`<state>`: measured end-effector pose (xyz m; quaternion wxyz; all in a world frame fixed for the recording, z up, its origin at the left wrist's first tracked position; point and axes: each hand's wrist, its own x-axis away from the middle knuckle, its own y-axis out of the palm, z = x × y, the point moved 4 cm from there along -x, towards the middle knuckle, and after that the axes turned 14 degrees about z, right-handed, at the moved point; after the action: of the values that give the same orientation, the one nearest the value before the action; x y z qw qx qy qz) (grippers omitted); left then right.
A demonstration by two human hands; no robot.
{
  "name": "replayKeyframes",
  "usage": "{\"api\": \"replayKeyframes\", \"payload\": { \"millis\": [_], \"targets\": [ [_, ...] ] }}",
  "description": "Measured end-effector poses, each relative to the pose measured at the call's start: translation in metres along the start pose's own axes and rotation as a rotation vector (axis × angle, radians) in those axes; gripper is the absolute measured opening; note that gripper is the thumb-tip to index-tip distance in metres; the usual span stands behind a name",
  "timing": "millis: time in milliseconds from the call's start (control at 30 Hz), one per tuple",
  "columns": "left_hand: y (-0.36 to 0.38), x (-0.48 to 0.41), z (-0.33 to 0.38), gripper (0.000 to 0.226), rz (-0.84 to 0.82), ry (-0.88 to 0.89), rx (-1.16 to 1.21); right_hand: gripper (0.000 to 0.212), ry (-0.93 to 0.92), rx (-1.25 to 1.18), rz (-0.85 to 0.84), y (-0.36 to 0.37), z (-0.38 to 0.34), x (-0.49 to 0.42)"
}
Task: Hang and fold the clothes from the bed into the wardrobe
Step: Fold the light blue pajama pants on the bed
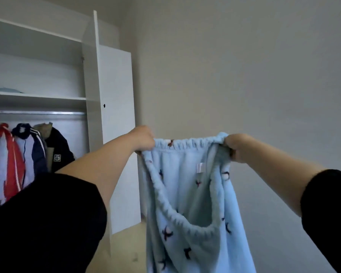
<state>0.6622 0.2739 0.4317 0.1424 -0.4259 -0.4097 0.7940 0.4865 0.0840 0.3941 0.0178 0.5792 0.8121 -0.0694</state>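
While both arms reach forward and up, the left hand (144, 137) is closed in a fist on the left end of the elastic waistband (187, 143) of a pair of light blue fleece trousers (195, 203). The right hand (237, 147) is likewise clamped on the right end of the same waistband, fingers curled round the gathered cloth. Between the fists the rear run of the waistband is drawn out level; the front run sags in a deep loop below it. A small white label (200, 167) sits inside the rear panel, nearer the right hand. Small dark motifs are scattered over the fleece; their shape cannot be made out. The trousers hang free in front of a plain grey wall (244, 66), touching no surface in view, their lower part cut off by the bottom of the frame. The upper arms are covered by black sleeves (47, 223).

Left of the left hand stands a white wardrobe door (116, 115), swung open. Beyond it the wardrobe (37, 56) shows a shelf (47, 98) with a blue folded item (4, 89) at the left edge of its visible part. Under the shelf runs a metal rail (37, 112), and below it hang a red-and-white jacket (12, 164), a navy jacket with white stripes (39, 154) and a black jacket (57, 146), pressed close together. Pale floor (126, 251) shows beneath the door.
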Motion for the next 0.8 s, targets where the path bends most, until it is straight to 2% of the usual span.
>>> {"api": "replayKeyframes", "payload": {
  "millis": [67, 100, 133, 200, 233, 300, 367, 433, 500, 633, 700, 767, 800],
  "targets": [
    [0.013, 0.005, 0.007, 0.020, -0.070, 0.016, 0.017, 0.021, 0.027, -0.005, -0.112, 0.008, 0.006, 0.005],
    [0.023, 0.011, 0.011, 0.015, -0.165, 0.033, 0.000, 0.020, 0.041, -0.025, -0.116, 0.009, 0.007, 0.006],
    [0.034, 0.020, 0.016, 0.017, -0.297, 0.047, 0.014, 0.018, 0.053, -0.058, -0.087, 0.009, 0.006, 0.007],
    [0.062, 0.038, 0.029, 0.048, -0.548, 0.036, 0.154, 0.018, 0.047, -0.110, -0.003, 0.009, 0.001, 0.011],
    [0.075, 0.045, 0.040, 0.046, -0.591, 0.048, 0.240, 0.019, 0.016, -0.119, 0.030, 0.010, -0.001, 0.011],
    [0.102, 0.050, 0.058, 0.026, -0.475, 0.042, 0.339, 0.017, -0.126, -0.076, 0.103, 0.009, -0.009, 0.014],
    [0.116, 0.045, 0.063, 0.010, -0.196, 0.017, 0.341, 0.018, -0.400, 0.141, 0.150, -0.004, -0.019, 0.018],
    [0.113, 0.036, 0.046, 0.011, 0.102, -0.038, 0.231, 0.020, -0.656, 0.513, 0.158, -0.020, -0.020, 0.022],
    [0.102, 0.028, 0.020, 0.016, 0.294, -0.126, 0.206, 0.022, -0.761, 0.766, 0.209, -0.041, -0.008, 0.021],
    [0.084, 0.019, 0.010, 0.021, 0.529, -0.045, 0.173, 0.022, -0.792, 0.884, 0.464, -0.088, 0.011, 0.013],
    [0.075, 0.018, 0.019, 0.023, 0.655, -0.019, 0.243, 0.021, -0.770, 0.967, 0.609, -0.106, 0.015, 0.007],
    [0.078, 0.013, 0.022, 0.024, 0.624, -0.056, 0.298, 0.023, -0.663, 1.154, 0.632, -0.119, 0.026, 0.001],
    [0.085, 0.010, 0.023, 0.021, 0.513, -0.059, 0.227, 0.023, -0.588, 1.204, 0.623, -0.127, 0.033, -0.003]
  ]
}}
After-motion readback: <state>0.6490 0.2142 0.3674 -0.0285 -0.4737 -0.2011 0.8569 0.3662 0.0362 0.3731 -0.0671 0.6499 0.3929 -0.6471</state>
